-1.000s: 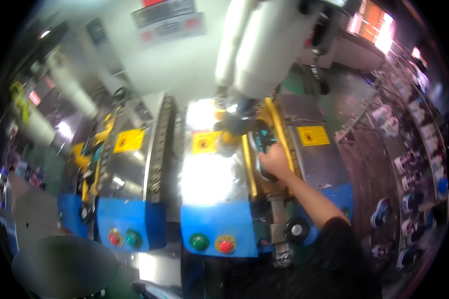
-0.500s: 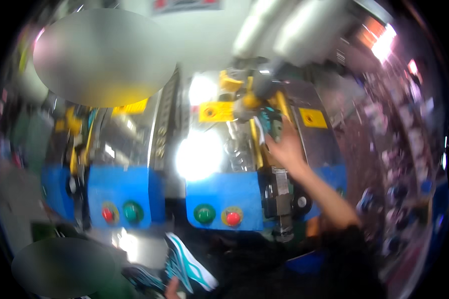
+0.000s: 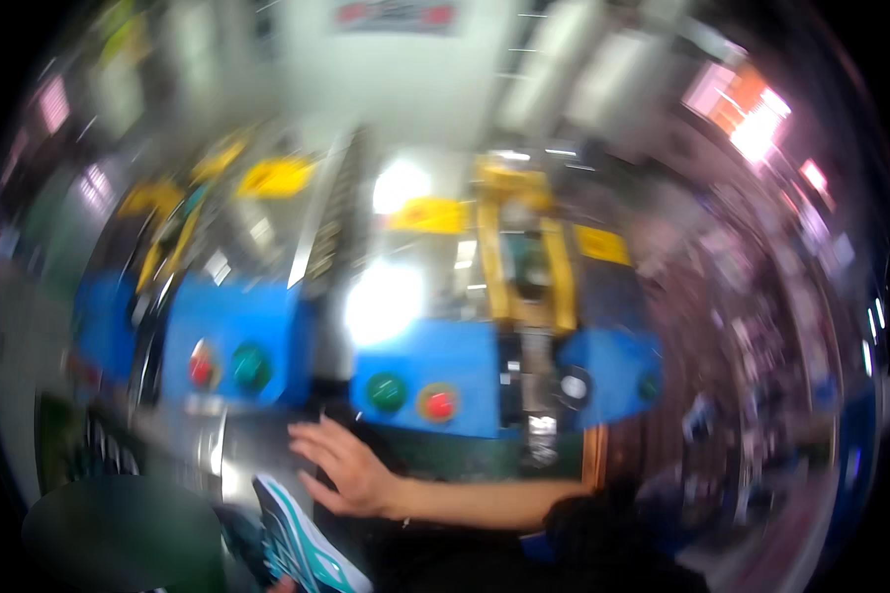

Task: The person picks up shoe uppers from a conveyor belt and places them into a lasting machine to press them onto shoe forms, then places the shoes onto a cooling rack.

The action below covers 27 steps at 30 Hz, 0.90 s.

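Observation:
My right hand reaches leftward in front of the machine, its fingers apart and holding nothing. Just below it, a dark sneaker with teal stripes and a white sole is tilted at the lower edge. Only a bit of my left hand shows, its fingertip on the sneaker; the frame's edge hides the rest. Another dark shoe is beside the sneaker, partly covered. In the machine's slot, between yellow guards, sits a dark greenish form, too smeared to identify.
Blue machine panels carry a green button and a red button. A similar blue unit stands to the left. Yellow guards flank the slot. Blurred racks of items line the right side.
My right hand has left the shoe-like item in the machine's slot and swung down and left, near the sneaker. The whole view has shifted, and the sneaker appears lower and further left.

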Each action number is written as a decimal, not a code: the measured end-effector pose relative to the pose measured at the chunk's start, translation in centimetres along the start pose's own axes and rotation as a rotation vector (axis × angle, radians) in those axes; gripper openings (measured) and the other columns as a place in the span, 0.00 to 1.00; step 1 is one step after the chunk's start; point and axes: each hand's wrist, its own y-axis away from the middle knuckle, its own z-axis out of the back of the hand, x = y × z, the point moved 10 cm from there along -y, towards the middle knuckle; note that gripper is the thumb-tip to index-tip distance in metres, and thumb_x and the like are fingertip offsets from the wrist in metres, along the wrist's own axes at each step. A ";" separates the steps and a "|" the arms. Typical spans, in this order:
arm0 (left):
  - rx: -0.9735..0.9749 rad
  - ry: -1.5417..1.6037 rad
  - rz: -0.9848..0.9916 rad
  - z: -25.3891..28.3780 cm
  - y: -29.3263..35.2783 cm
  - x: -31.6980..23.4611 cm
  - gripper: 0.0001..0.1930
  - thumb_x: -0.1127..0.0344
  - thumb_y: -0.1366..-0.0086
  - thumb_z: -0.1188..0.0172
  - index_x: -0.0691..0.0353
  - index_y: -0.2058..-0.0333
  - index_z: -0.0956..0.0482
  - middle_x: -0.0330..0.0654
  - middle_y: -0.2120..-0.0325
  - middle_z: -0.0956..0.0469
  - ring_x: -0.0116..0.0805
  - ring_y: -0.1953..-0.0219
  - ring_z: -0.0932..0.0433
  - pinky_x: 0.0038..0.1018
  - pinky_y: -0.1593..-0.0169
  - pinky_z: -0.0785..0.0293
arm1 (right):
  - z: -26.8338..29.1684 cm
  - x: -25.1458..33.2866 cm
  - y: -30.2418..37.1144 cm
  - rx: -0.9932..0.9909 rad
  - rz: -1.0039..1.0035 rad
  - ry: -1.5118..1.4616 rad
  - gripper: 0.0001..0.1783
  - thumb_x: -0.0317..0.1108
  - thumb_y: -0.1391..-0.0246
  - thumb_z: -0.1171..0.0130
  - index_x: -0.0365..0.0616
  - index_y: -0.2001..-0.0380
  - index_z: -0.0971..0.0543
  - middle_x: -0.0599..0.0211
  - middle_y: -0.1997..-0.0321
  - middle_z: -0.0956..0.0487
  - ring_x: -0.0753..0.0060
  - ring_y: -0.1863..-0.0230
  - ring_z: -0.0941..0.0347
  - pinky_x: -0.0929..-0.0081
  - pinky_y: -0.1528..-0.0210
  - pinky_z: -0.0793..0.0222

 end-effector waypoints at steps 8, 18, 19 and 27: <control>-0.395 0.054 -0.561 29.4 1.2 -9.1 0.32 0.77 0.47 0.36 0.60 0.44 0.39 0.43 0.54 0.29 0.36 0.53 0.27 0.31 0.50 0.28 | -20.1 7.7 19.7 0.281 -0.880 -0.490 0.08 0.27 0.45 0.43 0.38 0.62 0.21 0.63 0.65 0.18 0.74 0.63 0.22 0.78 0.60 0.27; 0.015 -0.125 -0.322 35.7 -19.0 -1.9 0.53 0.55 0.49 0.29 0.71 0.35 0.54 0.58 0.38 0.45 0.50 0.35 0.45 0.38 0.35 0.46 | -36.6 12.3 12.5 0.258 -0.719 -0.305 0.09 0.23 0.42 0.48 0.33 0.59 0.23 0.62 0.59 0.21 0.71 0.57 0.23 0.77 0.56 0.28; 0.100 -0.146 -0.282 37.2 -19.7 -1.3 0.51 0.57 0.48 0.29 0.69 0.35 0.54 0.56 0.38 0.42 0.47 0.36 0.43 0.37 0.35 0.45 | -40.1 14.2 11.7 0.317 -0.671 -0.275 0.10 0.23 0.43 0.46 0.34 0.58 0.24 0.61 0.59 0.21 0.70 0.57 0.23 0.76 0.55 0.28; -0.965 -0.659 -0.709 72.7 -23.3 -7.4 0.15 0.75 0.42 0.46 0.68 0.55 0.30 0.55 0.55 0.29 0.52 0.52 0.29 0.41 0.46 0.34 | -81.1 25.2 -8.7 1.045 0.435 0.079 0.42 0.37 0.56 0.32 0.39 0.40 0.40 0.48 0.38 0.35 0.47 0.39 0.37 0.59 0.38 0.39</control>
